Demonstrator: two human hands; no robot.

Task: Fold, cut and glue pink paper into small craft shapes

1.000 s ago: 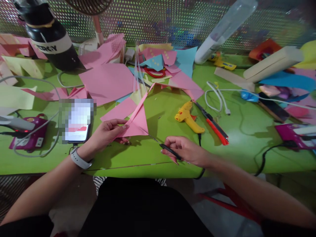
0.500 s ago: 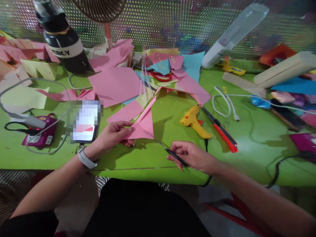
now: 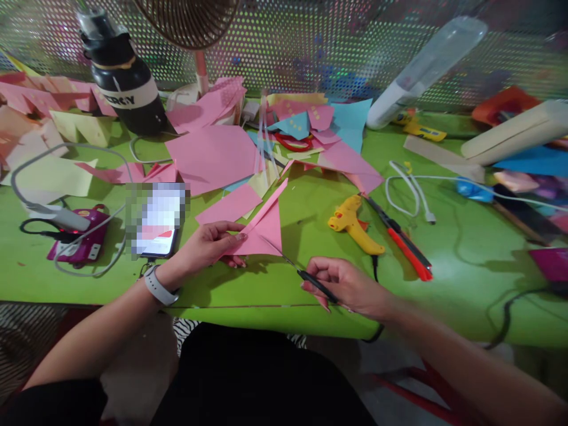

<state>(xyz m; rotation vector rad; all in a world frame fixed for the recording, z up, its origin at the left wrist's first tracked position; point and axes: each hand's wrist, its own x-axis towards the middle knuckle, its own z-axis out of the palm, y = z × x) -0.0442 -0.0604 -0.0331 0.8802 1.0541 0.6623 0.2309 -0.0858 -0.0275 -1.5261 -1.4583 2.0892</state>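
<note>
Near the middle of the table, my left hand (image 3: 217, 245) pinches a folded pink paper (image 3: 266, 228) between thumb and fingers, a white watch on its wrist. My right hand (image 3: 339, 281) is closed around the dark handles of the scissors (image 3: 317, 285). Their thin blades point up and left and lie at the paper's lower right part, one blade over the pink surface. A yellow glue gun (image 3: 352, 223) rests just above my right hand, beside a red and black tool (image 3: 402, 239).
A phone (image 3: 160, 219) and a purple power strip (image 3: 82, 236) lie on the left. Behind stand a black bottle (image 3: 128, 89) and a fan (image 3: 190, 21). Pink sheets (image 3: 213, 157), a white cable (image 3: 415, 195) and a cardboard roll (image 3: 515, 133) are on the green table (image 3: 248, 290).
The whole view has shifted slightly, so things appear a little farther right and lower. Both hands keep their hold, and the scissors remain at the paper.
</note>
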